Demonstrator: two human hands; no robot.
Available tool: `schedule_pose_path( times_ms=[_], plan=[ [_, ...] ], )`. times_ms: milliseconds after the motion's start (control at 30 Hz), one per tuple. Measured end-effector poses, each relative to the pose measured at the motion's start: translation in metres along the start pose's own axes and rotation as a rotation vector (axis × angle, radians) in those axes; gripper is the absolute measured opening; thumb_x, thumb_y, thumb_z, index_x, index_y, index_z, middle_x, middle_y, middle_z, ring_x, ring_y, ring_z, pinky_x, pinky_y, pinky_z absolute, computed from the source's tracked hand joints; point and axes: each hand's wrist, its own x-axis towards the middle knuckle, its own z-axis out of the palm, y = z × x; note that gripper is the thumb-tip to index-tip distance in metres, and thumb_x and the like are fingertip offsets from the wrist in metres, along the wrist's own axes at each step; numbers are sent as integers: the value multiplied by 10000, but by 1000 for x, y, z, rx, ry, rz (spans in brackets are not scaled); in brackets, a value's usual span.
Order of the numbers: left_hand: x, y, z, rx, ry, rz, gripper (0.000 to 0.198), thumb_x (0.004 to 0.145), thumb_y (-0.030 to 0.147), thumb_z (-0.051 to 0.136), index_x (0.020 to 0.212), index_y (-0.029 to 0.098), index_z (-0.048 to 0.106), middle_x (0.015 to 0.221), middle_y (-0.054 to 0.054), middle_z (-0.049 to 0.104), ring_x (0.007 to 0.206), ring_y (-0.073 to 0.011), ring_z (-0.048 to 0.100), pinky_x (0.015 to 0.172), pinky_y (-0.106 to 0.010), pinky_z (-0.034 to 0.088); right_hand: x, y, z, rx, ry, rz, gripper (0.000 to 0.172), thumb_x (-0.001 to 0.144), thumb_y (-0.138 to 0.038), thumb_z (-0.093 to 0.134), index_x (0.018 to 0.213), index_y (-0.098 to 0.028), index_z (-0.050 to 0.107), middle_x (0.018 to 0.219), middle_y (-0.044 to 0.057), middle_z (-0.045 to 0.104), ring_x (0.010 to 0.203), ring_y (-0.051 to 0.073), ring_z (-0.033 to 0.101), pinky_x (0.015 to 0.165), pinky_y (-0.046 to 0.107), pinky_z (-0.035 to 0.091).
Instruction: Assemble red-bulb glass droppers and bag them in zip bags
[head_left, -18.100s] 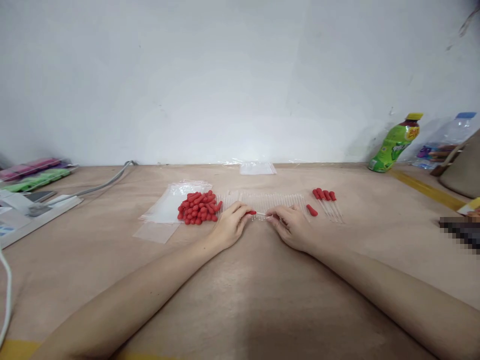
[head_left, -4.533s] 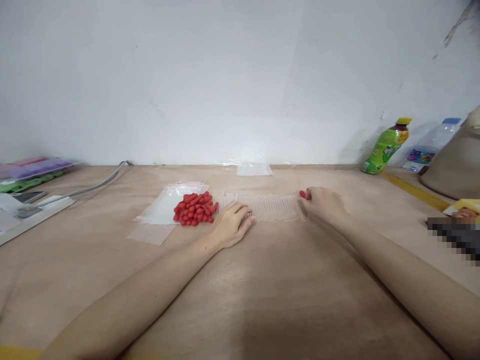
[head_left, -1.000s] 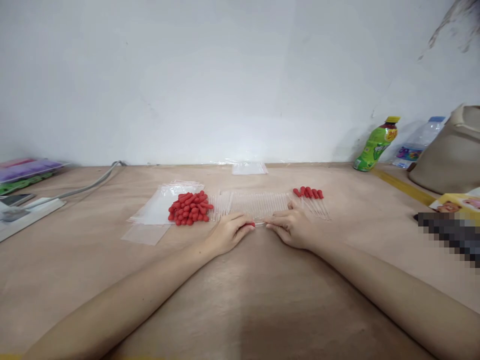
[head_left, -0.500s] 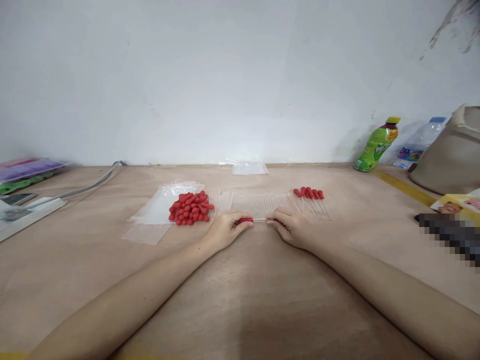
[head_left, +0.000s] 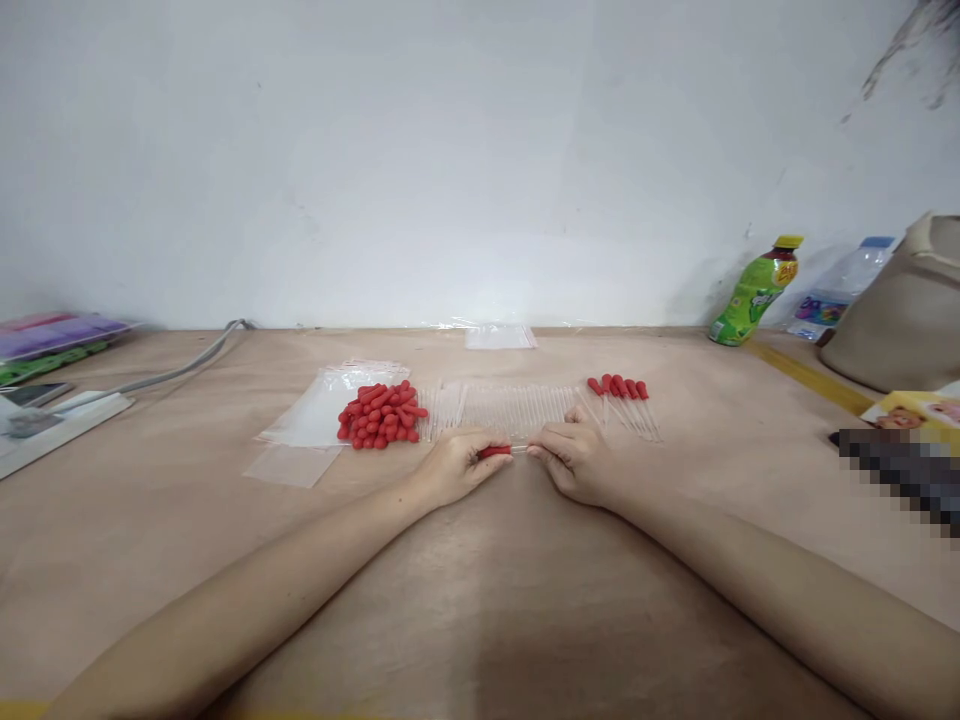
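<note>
Between the fingers of my left hand (head_left: 456,466) is a red rubber dropper bulb (head_left: 495,452). My right hand (head_left: 574,460) pinches a thin clear glass tube (head_left: 519,449), whose near end meets the bulb's open end; how deep it sits inside I cannot tell. Behind my hands lies a row of clear glass tubes (head_left: 517,403), side by side. A pile of red rubber bulbs (head_left: 379,415) is left of the row, partly on clear plastic bags (head_left: 307,410). To the right rest several droppers with red bulbs (head_left: 619,388) on glass tubes.
A small clear bag (head_left: 500,338) lies by the wall. At the right stand a green bottle (head_left: 754,292), a clear bottle (head_left: 844,290) and a beige container (head_left: 896,310). A grey cable (head_left: 187,362), a phone (head_left: 37,396) and purple packets (head_left: 64,338) are at the left.
Both hands have come slightly nearer to me, and the right has shifted a little left, closer to the left hand. Less of the glass tube shows between them.
</note>
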Motion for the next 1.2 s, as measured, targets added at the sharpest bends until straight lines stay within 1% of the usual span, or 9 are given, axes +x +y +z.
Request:
schedule_pose_path(
  times_ms=[167,300,400,567,700,900,1033,1100,1200],
  plan=[
    [1,1,0,19,-12,0,157,800,228,527,892,164,638,832,-37,674,737,-136,611,663,-234,471,3,0,-1,80,-85,28,251,871,-212,351,742,-153,558,621,15,591,546,104,471,634,283,278],
    [2,-1,-1,10,-16,-9,164,796,229,536,913,176,637,844,-28,681,746,-136,619,675,-237,476,2,3,-3,77,-137,43,275,883,-236,337,732,-154,552,619,19,585,564,113,486,639,281,292],
    [2,-3,-2,1,-23,-24,169,791,247,548,919,188,640,846,-21,686,748,-138,625,677,-239,479,0,6,-4,42,-108,-1,279,883,-229,339,733,-154,562,614,21,577,573,113,486,619,277,282],
    [-1,-3,-3,2,-35,-52,177,797,260,541,922,193,645,865,-24,688,771,-149,631,699,-255,479,0,5,-7,-34,-16,-99,285,876,-198,351,696,-158,569,559,6,521,533,97,434,592,265,271],
    [-2,-1,-4,-20,-25,-73,174,797,250,535,915,190,647,848,-25,689,745,-149,630,671,-251,482,-2,6,-7,-85,14,-138,261,872,-178,348,766,-168,587,550,-4,489,534,98,416,587,266,268],
    [-4,-2,-3,-96,-59,-179,202,801,281,518,915,173,645,700,-14,669,637,-135,610,575,-223,474,-7,9,-7,-117,51,-195,239,861,-156,352,879,-181,589,561,-9,467,542,103,420,591,270,270],
    [-4,-4,-1,-145,-78,-239,240,810,318,502,924,159,640,613,-2,632,548,-117,577,505,-205,454,-6,9,-8,-142,39,-208,263,865,-153,332,892,-181,592,559,-2,475,539,107,418,589,270,271],
    [-4,-2,-2,-116,-58,-209,233,811,315,502,916,159,640,656,-12,645,587,-122,587,545,-214,463,-5,7,-9,-128,39,-191,249,866,-169,345,866,-176,595,554,-2,477,532,107,412,584,270,268],
    [-3,4,-4,-14,-10,-82,206,815,291,501,913,167,633,815,-38,664,725,-138,599,654,-239,467,-3,3,-8,-65,42,-122,227,863,-184,371,801,-166,589,546,-4,479,526,104,410,577,268,266]
  ],
)
